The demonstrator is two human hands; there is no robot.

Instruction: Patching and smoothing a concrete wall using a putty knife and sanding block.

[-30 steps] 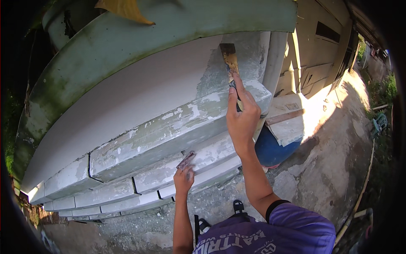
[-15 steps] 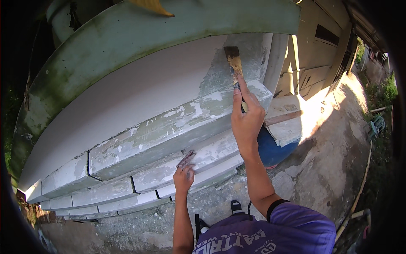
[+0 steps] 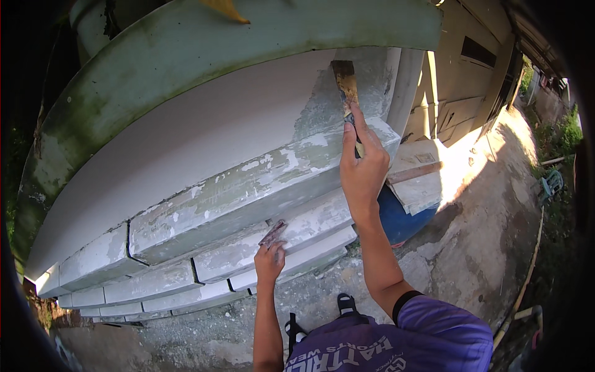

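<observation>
My right hand (image 3: pixel 365 164) is closed round the handle of a putty knife (image 3: pixel 346 84). Its wide, worn blade points up against the grey-green part of the wall (image 3: pixel 370 80), near the edge of the white-coated area (image 3: pixel 204 124). Lower and to the left, my left hand (image 3: pixel 269 261) grips a small flat piece, purplish brown and smeared (image 3: pixel 273 232); its exact kind is unclear. That piece lies at the stepped ledge (image 3: pixel 310 224), which is patched with white. A thicker ledge (image 3: pixel 248 177), also streaked white, runs between the two hands.
Over the wall arches a mossy green rim (image 3: pixel 186 40). A blue container (image 3: pixel 403 217) with a pale board (image 3: pixel 418 177) over it stands right of the ledges. Rough concrete ground (image 3: pixel 458 260) extends below, with a long thin pole (image 3: pixel 527 273) along the right side.
The putty knife has slid slightly up the wall, its blade turning a little. My right hand shifted with it. My left hand has hardly moved.
</observation>
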